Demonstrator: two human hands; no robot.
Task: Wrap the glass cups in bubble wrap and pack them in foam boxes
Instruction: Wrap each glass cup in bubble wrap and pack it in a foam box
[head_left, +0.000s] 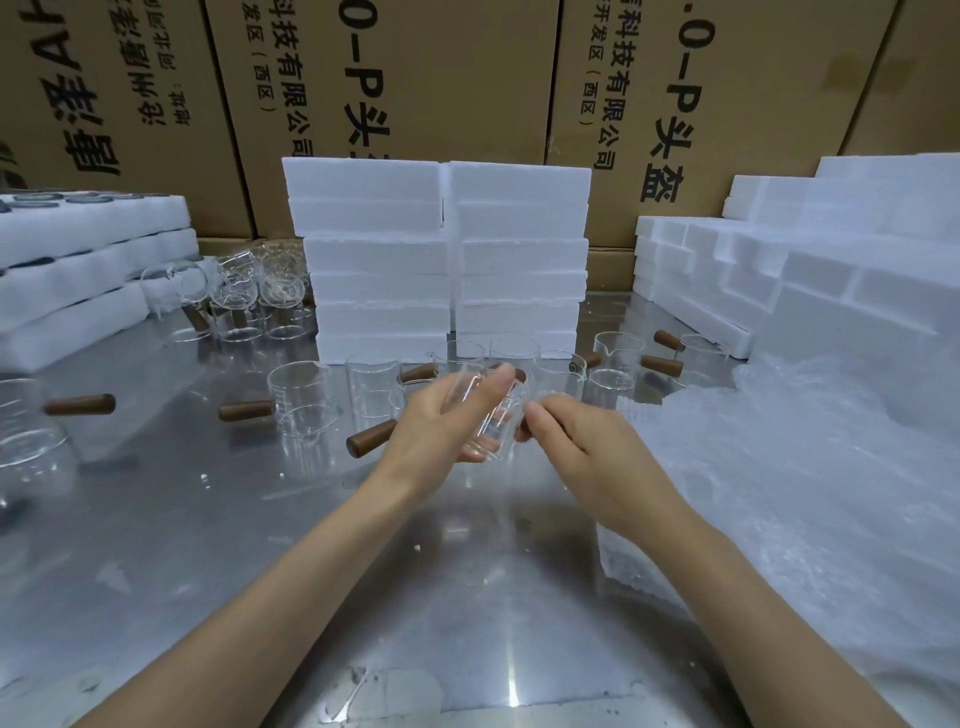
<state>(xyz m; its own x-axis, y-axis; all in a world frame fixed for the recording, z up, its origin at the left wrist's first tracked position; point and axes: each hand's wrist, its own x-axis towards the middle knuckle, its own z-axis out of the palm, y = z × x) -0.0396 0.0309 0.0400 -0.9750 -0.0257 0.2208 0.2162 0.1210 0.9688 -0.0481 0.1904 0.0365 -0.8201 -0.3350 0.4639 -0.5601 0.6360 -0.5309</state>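
My left hand (449, 415) grips a clear glass cup (491, 423), tilted, above the middle of the steel table (260, 545). My right hand (576, 441) touches the cup's right side where its brown wooden handle sits, fingers curled on it. Several more glass cups with wooden handles (306, 405) stand in a row behind my hands. A heap of bubble wrap (779, 467) lies on the right. Two stacks of white foam boxes (441, 260) rise behind the cups.
More foam pieces (779, 270) are piled at the right back, and foam trays (88, 260) at the left. A cluster of glass cups (234, 296) stands at the left back. Brown cardboard cartons (415, 78) wall off the rear.
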